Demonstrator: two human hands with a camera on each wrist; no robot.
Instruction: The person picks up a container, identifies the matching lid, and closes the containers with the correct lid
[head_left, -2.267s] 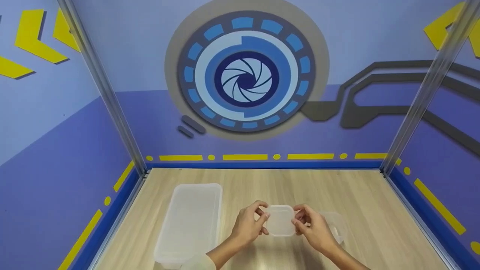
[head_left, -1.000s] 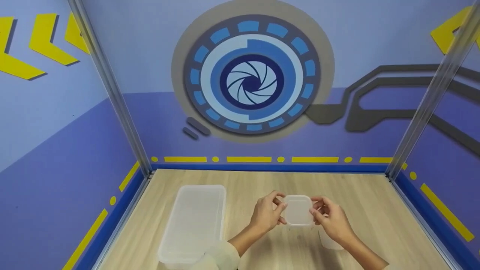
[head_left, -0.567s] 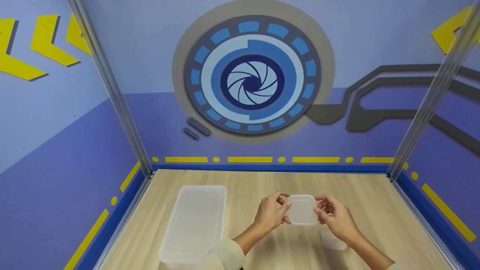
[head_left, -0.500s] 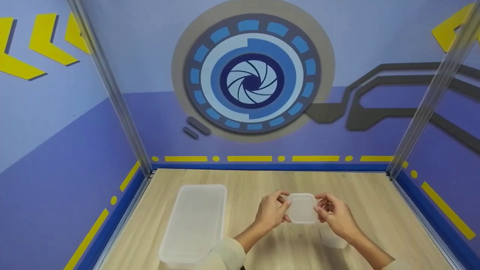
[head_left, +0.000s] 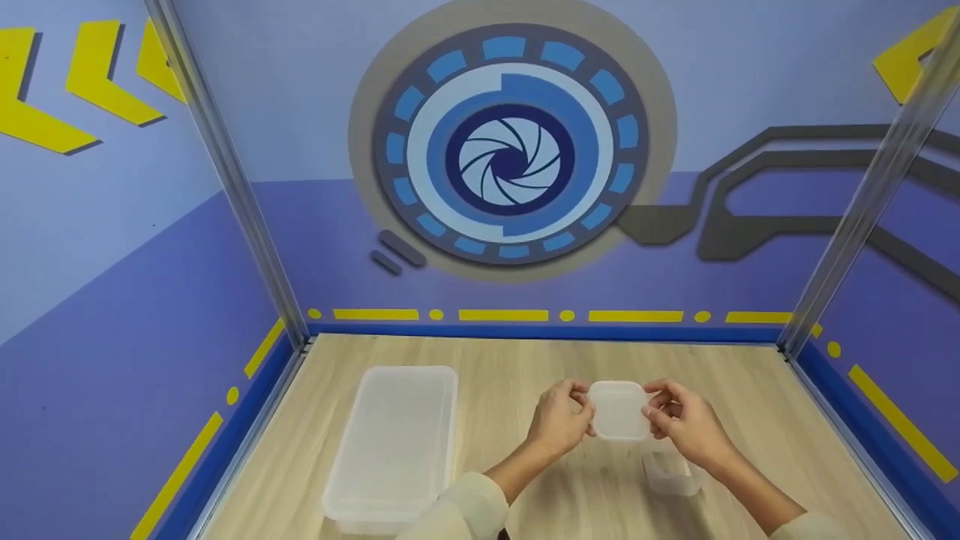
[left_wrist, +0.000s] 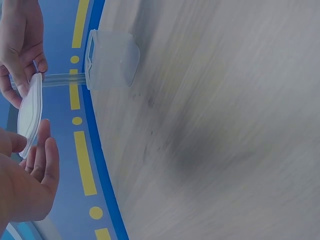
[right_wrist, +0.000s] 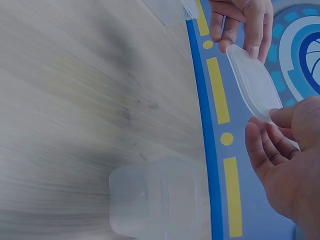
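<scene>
A small translucent square lid (head_left: 619,410) is held up above the table. My left hand (head_left: 560,420) pinches its left edge, and my right hand (head_left: 691,424) pinches the right edge. In both wrist views the lid is seen nearly edge-on, gripped between thumb and fingers at each end. Below the right hand, a small clear plastic container (head_left: 666,478) stands on the table, apart from the lid. Part of that container is hidden by the right hand in the head view. The left wrist view shows the container (left_wrist: 112,60) from its side.
To the left lies a large translucent rectangular box (head_left: 394,442) with a lid-like top, partly behind the left sleeve (head_left: 469,510). The wooden table (head_left: 517,367) is bounded by blue printed walls, with metal posts (head_left: 255,202) at the back corners.
Both hands have carried the lid rightward and slightly farther from me, and it remains pinched between them. More of the small container now shows below the right hand. The view has shifted a little.
</scene>
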